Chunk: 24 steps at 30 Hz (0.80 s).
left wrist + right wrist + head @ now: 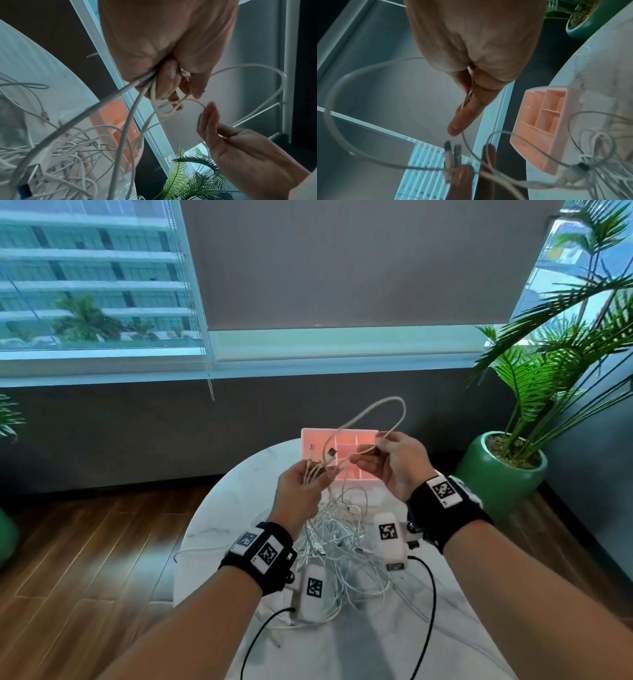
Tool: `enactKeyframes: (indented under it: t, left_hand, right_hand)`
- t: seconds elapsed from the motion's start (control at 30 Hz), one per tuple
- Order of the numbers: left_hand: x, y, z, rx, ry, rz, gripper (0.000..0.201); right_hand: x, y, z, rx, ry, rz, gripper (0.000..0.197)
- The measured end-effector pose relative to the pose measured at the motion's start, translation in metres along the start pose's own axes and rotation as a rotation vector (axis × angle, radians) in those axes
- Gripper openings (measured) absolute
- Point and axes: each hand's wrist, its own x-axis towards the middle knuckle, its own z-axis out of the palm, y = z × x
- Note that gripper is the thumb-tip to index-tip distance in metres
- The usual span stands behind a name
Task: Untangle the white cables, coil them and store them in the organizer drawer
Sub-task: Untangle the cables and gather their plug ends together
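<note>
Plug ends bunched in left hand grip as an anchor; right hand pinches the cable loop, probably drawing it out of the tangle on the table. Organizer drawer waits behind.

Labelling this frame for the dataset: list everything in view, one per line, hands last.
cable loop: 1, off-white, raised between both hands above the table
cable pile: count unclear, white, tangled on the table under the hands
organizer drawer: 1, pink, divided compartments, far side of the table, no cable inside
table: 1, white marble, round
potted palm: 1, green pot, on the floor to the right
window blind: 1, grey, partly lowered
left hand: grip on several cable ends, plugs pointing up
right hand: pinches the cable loop
</note>
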Motion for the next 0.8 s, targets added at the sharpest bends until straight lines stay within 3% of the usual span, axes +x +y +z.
enactKeyframes:
  t: [0.17,0.4,0.63,0.8]
  left_hand:
    - [0.005,-0.008,0.007,0.101,0.021,-0.005,0.017]
    - [-0.003,-0.018,-0.003,0.182,0.013,-0.051,0.021]
    - [-0.006,-0.011,-0.002,0.187,-0.044,-0.108,0.008]
    - [-0.010,-0.017,-0.002,0.221,-0.078,-0.128,0.011]
  right_hand:
    - [-0.005,0.009,0.007,0.108,-0.016,0.038,0.011]
    - [0.006,-0.026,0.001,0.177,0.059,-0.105,0.003]
    - [0.007,0.000,-0.017,-0.050,-0.013,-0.174,0.020]
    - [0.011,0.041,-0.023,-0.447,-0.022,-0.192,0.024]
